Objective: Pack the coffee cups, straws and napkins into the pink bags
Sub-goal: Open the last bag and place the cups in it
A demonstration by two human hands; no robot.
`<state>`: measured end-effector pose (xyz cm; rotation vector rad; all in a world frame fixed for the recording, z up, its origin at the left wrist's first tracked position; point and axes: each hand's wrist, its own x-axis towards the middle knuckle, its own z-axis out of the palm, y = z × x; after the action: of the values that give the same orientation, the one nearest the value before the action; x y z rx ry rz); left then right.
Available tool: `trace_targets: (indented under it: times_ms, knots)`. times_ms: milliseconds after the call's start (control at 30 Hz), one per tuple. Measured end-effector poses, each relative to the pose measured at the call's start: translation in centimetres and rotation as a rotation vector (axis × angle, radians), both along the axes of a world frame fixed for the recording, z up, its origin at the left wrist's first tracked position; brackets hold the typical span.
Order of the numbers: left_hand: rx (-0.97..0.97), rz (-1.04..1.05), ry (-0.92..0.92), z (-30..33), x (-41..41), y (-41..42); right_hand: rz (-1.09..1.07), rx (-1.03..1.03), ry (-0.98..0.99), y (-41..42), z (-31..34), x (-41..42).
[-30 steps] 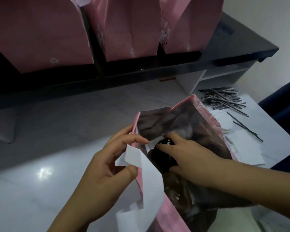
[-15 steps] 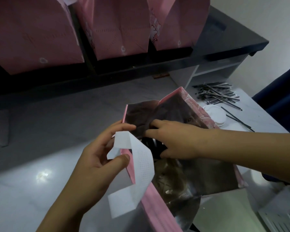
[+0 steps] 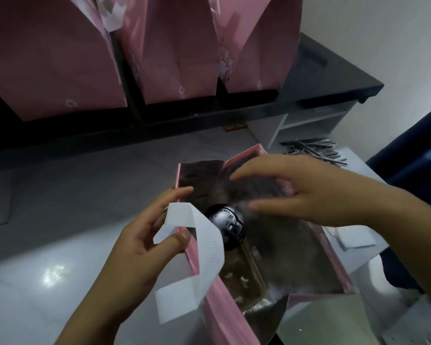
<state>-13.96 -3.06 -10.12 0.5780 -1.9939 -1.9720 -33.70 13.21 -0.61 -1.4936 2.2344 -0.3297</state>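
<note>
Left hand [image 3: 139,247] pinches pink bag [image 3: 224,305] rim (mouth upward); right hand [image 3: 306,192] spread, empty, above cup lid [image 3: 228,220].

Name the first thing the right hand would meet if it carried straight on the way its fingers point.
Probably the left hand, which pinches the pink bag's white handle; the right hand points leftward above the open bag, though depth is unclear.

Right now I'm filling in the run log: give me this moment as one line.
stage: packing | left hand: pinches white handle of open pink bag | right hand: open above bag mouth | black cup lid: inside bag | straws: on counter
</note>
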Motion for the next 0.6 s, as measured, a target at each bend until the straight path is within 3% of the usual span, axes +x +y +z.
trace_targets:
  times_ms: [133,233,367,600]
  knots:
    - [0.039,0.024,-0.011,-0.2,-0.1,0.1,-0.537,-0.513,0.034,4.2,-2.3,-2.9]
    - [0.035,0.05,0.013,-0.4,-0.2,0.5,-0.805,-0.335,0.066,5.9,-7.1,-7.1]
    - [0.036,0.092,0.064,-0.5,-0.4,0.7,-0.855,-0.018,0.008,6.4,-11.7,-10.5]
    - [-0.042,0.162,0.139,-0.4,0.2,1.0,-0.878,-0.004,-0.057,6.5,-14.1,-12.0]
